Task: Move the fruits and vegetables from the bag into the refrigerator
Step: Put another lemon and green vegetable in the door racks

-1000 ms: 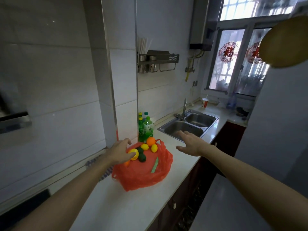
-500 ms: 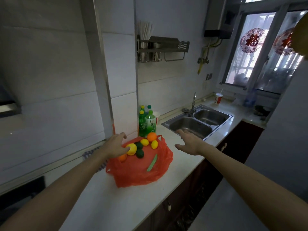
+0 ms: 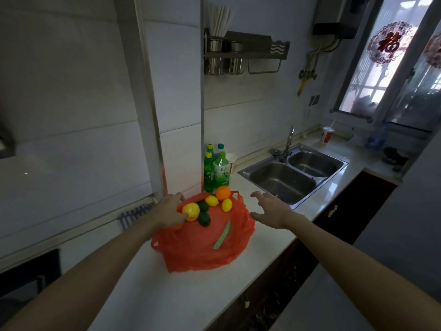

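Reaching both arms over the counter [image 3: 133, 283] toward the bag [image 3: 202, 249]. Resting the left grip [image 3: 167, 210] at the bag's far left edge, fingers loosely bent, thumb touching the yellow fruit [image 3: 191, 210] lying just right of it; clasping or merely touching, impossible to tell. Hovering the right grip [image 3: 272, 211] spread wide and empty, the orange [image 3: 223, 192] and a lemon [image 3: 226, 204] sitting near its left. Lying between the grips, the pod [image 3: 222, 235], slanting near-left to far-right. Judging the left grip nearer, probably lifting the yellow fruit first.
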The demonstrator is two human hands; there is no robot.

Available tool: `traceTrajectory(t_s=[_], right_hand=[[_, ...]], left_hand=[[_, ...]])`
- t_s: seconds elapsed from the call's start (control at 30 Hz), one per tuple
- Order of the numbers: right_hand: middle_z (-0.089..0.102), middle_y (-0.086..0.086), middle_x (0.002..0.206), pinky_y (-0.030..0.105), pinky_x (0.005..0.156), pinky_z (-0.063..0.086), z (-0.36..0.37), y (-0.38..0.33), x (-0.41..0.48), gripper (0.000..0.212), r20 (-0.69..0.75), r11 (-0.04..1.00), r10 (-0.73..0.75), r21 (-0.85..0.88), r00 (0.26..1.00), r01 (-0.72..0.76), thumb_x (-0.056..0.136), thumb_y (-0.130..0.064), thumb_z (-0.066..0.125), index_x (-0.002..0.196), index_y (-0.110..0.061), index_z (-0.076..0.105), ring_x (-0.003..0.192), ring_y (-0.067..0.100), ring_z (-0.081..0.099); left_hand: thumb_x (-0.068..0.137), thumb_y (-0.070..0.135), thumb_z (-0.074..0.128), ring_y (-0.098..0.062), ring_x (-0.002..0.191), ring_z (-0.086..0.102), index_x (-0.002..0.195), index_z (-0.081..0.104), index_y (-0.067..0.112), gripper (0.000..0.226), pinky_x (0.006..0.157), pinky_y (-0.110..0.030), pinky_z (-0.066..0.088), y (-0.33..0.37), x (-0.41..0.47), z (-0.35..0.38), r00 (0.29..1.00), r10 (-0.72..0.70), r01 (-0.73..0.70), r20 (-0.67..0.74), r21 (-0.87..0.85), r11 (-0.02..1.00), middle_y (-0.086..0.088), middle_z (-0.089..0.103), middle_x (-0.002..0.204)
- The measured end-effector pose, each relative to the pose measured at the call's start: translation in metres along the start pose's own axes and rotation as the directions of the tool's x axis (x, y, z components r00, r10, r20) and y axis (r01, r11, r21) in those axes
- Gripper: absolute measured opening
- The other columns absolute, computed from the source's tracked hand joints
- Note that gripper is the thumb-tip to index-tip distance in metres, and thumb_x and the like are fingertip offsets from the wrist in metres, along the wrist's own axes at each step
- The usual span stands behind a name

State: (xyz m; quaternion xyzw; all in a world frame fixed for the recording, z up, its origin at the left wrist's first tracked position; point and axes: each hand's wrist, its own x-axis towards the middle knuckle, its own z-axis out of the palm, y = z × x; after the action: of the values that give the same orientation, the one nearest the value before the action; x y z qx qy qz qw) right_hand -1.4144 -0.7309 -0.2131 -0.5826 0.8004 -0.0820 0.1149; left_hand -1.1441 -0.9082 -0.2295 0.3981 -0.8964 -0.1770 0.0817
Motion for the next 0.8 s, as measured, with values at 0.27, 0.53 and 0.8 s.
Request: traceTrajectory(t_s=[0.27,0.53,0.8], right_hand=[[0.049,0.011,0.131,0.044,0.097,0.048,0.023,0.007,0.061,0.064,0.077,0.998,0.024,0.05,0.997,-0.028,0.088,-0.044,0.058,0.141,-0.025,0.027,0.117,0.027,0.052],[0.046,0.013,0.135,0.044,0.098,0.047,0.047,0.008,0.115,0.072,0.181,0.997,0.02,0.071,0.983,-0.033,0.089,-0.039,0.058,0.148,-0.024,0.019,0.119,0.03,0.051],[0.045,0.016,0.134,0.042,0.093,0.05,0.07,0.015,0.146,0.068,0.242,0.999,-0.007,0.039,0.97,-0.002,0.092,-0.03,0.056,0.149,-0.022,0.019,0.116,0.032,0.052]], left_hand=[[0.082,0.035,0.067,-0.025,0.104,0.054,0.122,0.048,0.012,0.05,0.077,-0.03,0.041,-0.025,0.051,0.024,0.997,-0.006,0.007,0.072,-0.013,1.0,-0.013,0.056,0.115],[0.076,0.041,0.064,-0.028,0.109,0.054,0.12,0.049,0.011,0.055,0.087,-0.034,0.045,-0.057,0.092,0.044,0.987,-0.033,0.046,0.156,-0.083,0.995,-0.015,0.056,0.118],[0.067,0.05,0.05,-0.03,0.111,0.054,0.118,0.051,0.007,0.067,0.084,-0.033,0.043,-0.071,0.122,0.074,0.973,-0.001,0.026,0.232,-0.104,0.994,-0.017,0.056,0.119]])
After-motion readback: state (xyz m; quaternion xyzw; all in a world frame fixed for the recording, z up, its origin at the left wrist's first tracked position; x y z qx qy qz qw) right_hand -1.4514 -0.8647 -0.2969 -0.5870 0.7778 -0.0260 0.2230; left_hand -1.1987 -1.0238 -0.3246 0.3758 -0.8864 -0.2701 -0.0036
